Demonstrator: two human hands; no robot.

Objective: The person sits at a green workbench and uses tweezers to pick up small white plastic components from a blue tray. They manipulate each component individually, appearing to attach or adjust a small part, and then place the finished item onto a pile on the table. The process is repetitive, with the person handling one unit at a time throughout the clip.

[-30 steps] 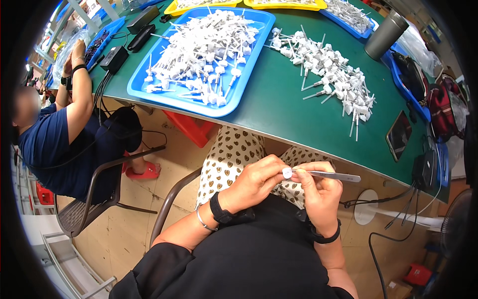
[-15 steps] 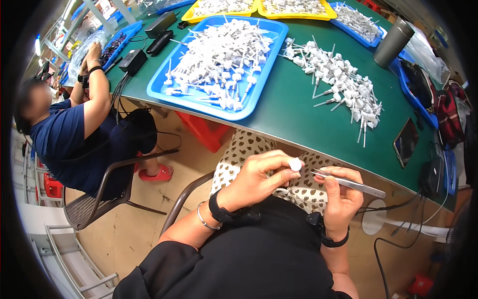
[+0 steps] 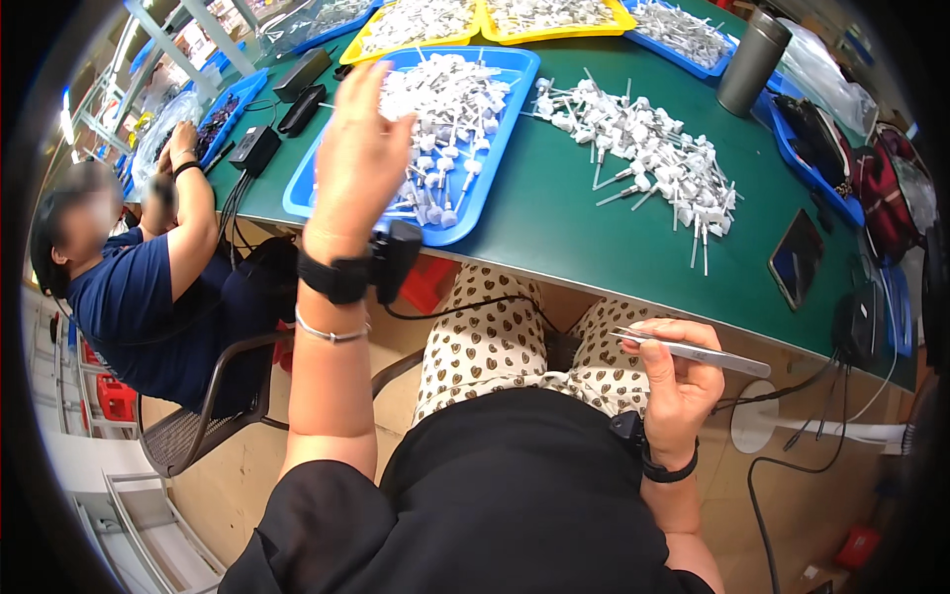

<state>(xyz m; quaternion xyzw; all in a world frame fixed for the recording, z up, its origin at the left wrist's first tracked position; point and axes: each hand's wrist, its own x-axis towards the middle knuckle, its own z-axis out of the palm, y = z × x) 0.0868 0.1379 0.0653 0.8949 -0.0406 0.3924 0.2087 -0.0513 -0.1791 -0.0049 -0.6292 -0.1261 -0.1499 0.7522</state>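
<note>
My left hand [image 3: 360,163] is raised over the left part of the blue tray [image 3: 461,230]. Its fingers stretch out with the thumb apart, and no part shows in it. The tray holds a heap of small white plastic parts [image 3: 457,124] with thin stems. Above my lap, near the table's front edge, my right hand [image 3: 683,381] grips metal tweezers [image 3: 727,359] between thumb and fingers. The tweezers' tips point left, with nothing visible between them. A loose pile of similar white parts [image 3: 653,148] lies on the green table right of the tray.
Yellow trays [image 3: 485,30] of white parts stand at the back. A grey flask [image 3: 754,64], a phone [image 3: 797,259] and a blue tray with a bag [image 3: 811,163] are on the right. Black adapters [image 3: 255,150] with cables lie left. A co-worker [image 3: 134,277] sits at the left.
My left hand has moved from my lap up and forward over the blue tray, and the white part it held is out of sight. My right hand keeps the tweezers at nearly the same place.
</note>
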